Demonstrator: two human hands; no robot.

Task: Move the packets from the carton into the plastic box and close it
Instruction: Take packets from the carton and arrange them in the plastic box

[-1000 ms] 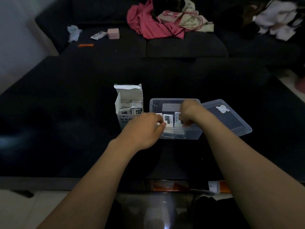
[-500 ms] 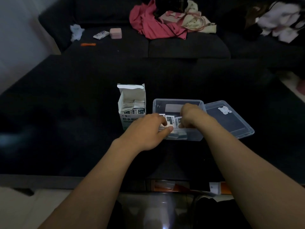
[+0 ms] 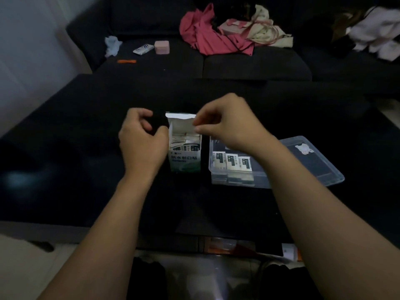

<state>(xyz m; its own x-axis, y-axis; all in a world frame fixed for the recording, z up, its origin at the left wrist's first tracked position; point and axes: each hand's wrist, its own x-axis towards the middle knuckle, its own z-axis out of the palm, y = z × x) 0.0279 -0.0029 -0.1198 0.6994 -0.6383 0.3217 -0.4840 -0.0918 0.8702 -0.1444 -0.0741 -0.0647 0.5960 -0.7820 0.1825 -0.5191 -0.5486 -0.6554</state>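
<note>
The carton is standing upright on the dark table, just left of the plastic box, keeping transfers short. Packets are lying inside the box; its lid is lying beside it. The left hand is bracing the carton's side, fingers curled, gripping nothing. The right hand is hovering over the carton's mouth, fingertips pressed together; any pinched packet cannot be made out

White carton with green print, upright on the dark bench, top flap open, white packets crowded inside. Just to its right, clear plastic box, open, holding three packets in a row with others below; its clear lid lies flat alongside, right.
</note>
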